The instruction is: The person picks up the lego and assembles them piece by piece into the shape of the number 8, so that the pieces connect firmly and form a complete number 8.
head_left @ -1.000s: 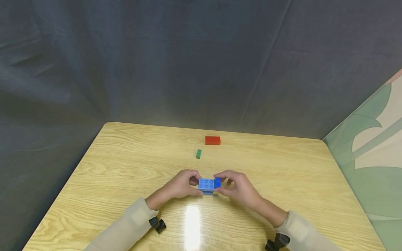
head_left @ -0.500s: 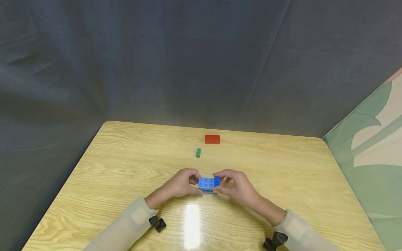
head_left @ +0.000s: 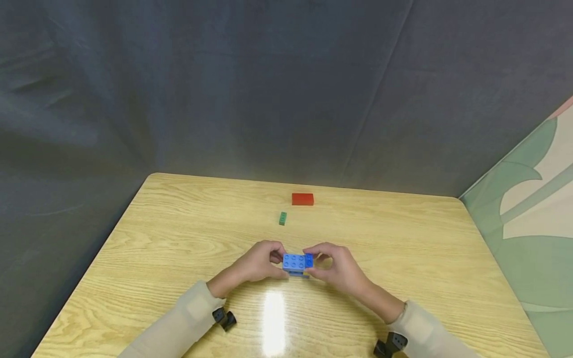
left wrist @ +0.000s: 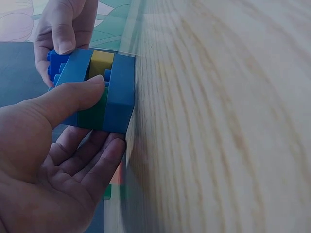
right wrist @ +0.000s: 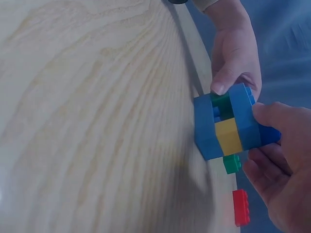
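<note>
A small stack of toy building bricks stands on the table between the two hands. Its top is a light blue brick (head_left: 293,262) with studs; below it a yellow brick (right wrist: 228,136) and a green brick (left wrist: 92,112) sit apart, over a lower blue brick (left wrist: 120,92). My left hand (head_left: 258,262) grips the stack's left end, thumb on the near side and fingers on the far side. With thumb and fingertips, my right hand (head_left: 342,268) pinches a small dark blue brick (head_left: 309,260) on the right end of the top. Its underside is hidden.
Beyond the hands, a small green brick (head_left: 283,219) lies on the wooden table (head_left: 188,214). A red brick (head_left: 302,199) is farther back, near the table's far edge. A dark curtain (head_left: 268,89) hangs behind the table.
The right hand and the dark blue brick have shifted very slightly to the left. The left hand and the rest of the stack look unmoved.
</note>
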Available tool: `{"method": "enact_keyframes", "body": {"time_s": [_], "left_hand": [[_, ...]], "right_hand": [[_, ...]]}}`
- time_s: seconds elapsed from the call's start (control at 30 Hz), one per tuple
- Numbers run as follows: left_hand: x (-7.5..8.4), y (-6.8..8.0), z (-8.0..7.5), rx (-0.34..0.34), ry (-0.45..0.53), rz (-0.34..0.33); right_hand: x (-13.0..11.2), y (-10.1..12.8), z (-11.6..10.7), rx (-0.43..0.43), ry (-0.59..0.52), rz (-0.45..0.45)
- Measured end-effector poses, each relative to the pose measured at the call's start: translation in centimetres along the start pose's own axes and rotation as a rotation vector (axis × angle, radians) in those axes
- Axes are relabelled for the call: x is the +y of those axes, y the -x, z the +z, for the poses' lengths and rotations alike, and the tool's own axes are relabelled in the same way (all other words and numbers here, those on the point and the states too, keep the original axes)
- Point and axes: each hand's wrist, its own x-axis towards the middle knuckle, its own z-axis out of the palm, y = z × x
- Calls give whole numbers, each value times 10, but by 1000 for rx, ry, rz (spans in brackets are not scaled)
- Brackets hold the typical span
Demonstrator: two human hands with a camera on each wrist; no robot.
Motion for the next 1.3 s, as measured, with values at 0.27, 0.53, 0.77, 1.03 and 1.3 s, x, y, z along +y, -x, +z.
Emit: {"method": "enact_keyframes", "body": {"time_s": [0.27,0.53,0.77,1.03,1.3], "left_hand": [[-1,0,1,2,13,5],[-1,2,1,-1,6,11],[0,1,0,-11,-10,27],[3,1,-13,-126,-71,66],[8,2,-35,-91,-120,120]], "right_hand": [[1,3,6,36,12,59],[5,6,12,52,-69,128],[10,7,12,50,-166,139],[9,9,14,65,-174,166],[9,8,13,46,-189,155]]}}
